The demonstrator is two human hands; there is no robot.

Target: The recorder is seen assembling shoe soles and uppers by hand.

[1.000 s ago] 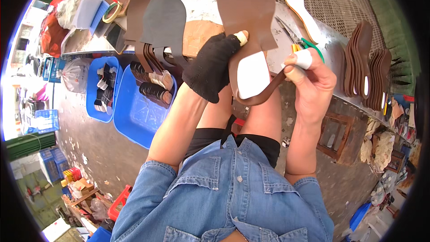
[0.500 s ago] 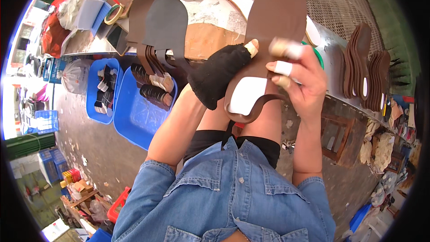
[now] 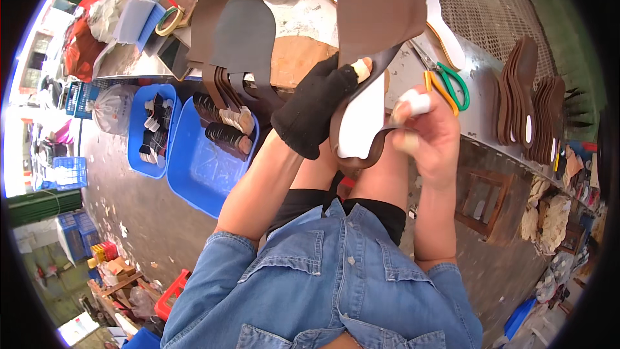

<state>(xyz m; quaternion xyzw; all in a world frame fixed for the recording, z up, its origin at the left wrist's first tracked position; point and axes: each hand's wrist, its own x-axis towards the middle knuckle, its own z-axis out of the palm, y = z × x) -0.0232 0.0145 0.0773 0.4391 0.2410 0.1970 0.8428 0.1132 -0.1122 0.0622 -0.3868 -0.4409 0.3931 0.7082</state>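
A long brown leather insole (image 3: pixel 381 6) stands up in front of me, twisted at its narrow middle. A white pad (image 3: pixel 363 119) covers the face of its lower end. My left hand (image 3: pixel 315 105), in a black glove with the taped thumb tip bare, grips the insole at its middle. My right hand (image 3: pixel 434 132), ungloved with white tape on its fingers, is curled at the lower right edge of the insole. Its thumb and fingertips pinch that edge, though they are slightly blurred. The far side of the insole is hidden.
On the bench lie scissors (image 3: pixel 445 87) with green and yellow handles, white insole shapes (image 3: pixel 442 22), and grey (image 3: pixel 244 32) and brown pieces. Stacked brown insoles (image 3: pixel 516 90) stand at right. Blue bins (image 3: pixel 206 184) with strapped bundles sit at left.
The insole has twisted and shifted slightly left and up, its lower end turning edgeways. My right hand has moved down and left to its lower edge, uncovering the scissors.
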